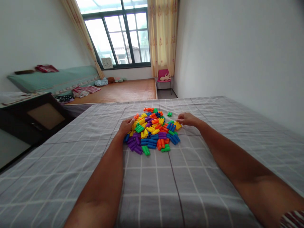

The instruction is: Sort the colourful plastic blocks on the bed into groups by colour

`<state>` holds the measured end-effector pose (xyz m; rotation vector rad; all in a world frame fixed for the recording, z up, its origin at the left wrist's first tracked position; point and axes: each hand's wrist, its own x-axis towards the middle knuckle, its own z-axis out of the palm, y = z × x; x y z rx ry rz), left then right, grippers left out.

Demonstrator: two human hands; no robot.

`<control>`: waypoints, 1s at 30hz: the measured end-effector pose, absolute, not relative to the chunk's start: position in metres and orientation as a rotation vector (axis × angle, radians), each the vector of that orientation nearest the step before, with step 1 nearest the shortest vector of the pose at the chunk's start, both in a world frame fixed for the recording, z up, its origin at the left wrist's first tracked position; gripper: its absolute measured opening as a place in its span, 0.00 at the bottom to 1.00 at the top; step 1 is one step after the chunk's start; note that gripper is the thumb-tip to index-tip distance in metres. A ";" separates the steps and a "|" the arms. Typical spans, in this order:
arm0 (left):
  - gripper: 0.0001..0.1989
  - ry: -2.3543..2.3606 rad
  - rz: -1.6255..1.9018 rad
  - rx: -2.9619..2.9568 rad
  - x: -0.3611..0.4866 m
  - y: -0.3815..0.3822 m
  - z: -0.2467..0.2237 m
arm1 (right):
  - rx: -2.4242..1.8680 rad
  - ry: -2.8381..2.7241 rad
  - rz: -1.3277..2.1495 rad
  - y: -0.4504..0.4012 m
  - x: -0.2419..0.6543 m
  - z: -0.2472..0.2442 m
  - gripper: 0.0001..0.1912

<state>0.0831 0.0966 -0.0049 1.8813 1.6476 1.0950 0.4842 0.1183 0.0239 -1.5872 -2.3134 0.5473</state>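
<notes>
A heap of plastic building pieces (152,129) in yellow, blue, purple, orange and green lies on the bed; many look like paired short tubes. My left hand (126,126) is at the heap's left edge, its fingers curled in against the pieces. What those fingers hold, if anything, is hidden. On the right side, my right hand (187,119) has its fingers pinched together at a yellow building piece (177,125). Beside that piece lies a blue building piece (171,127). A green building piece (169,114) sits apart, just left of my right hand.
Grey checked cloth (152,183) covers the bed under the heap. Beyond it is a second bed with a brown mat (128,90). A dark cabinet (35,117) stands at left, a pink chair (162,76) at the back, and a white wall (237,50) runs along the right.
</notes>
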 end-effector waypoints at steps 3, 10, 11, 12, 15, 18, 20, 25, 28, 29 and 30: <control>0.25 1.644 1.120 1.870 0.083 0.097 -0.006 | -1.496 -2.358 0.224 0.115 0.479 0.030 0.13; 0.26 1.647 1.104 1.867 0.084 0.098 -0.006 | -1.211 -2.427 0.465 0.096 0.455 0.041 0.18; 0.26 1.648 1.099 1.868 0.084 0.097 -0.005 | -1.203 -2.443 0.493 0.093 0.452 0.042 0.19; 0.26 1.651 1.097 1.872 0.084 0.097 -0.005 | -1.193 -2.454 0.517 0.091 0.449 0.041 0.19; 0.26 1.656 1.101 1.895 0.084 0.097 -0.004 | -1.116 -2.446 0.640 0.090 0.445 0.040 0.16; 0.25 1.651 1.096 1.917 0.084 0.096 -0.003 | -1.066 -2.311 0.847 0.097 0.452 0.042 0.16; 0.25 1.651 1.099 1.908 0.084 0.096 -0.004 | -1.129 -2.192 0.896 0.107 0.469 0.046 0.17; 0.25 1.635 1.124 1.894 0.082 0.098 -0.006 | -1.525 -1.956 0.377 0.136 0.549 0.039 0.16; 0.25 1.648 1.117 1.905 0.081 0.099 -0.006 | -1.726 -1.884 0.266 0.144 0.588 0.016 0.14; 0.25 1.650 1.120 1.895 0.080 0.100 -0.006 | -1.762 -1.877 0.291 0.145 0.595 0.008 0.13; 0.26 1.646 1.123 1.883 0.080 0.100 -0.006 | -1.786 -1.863 0.314 0.146 0.600 0.002 0.13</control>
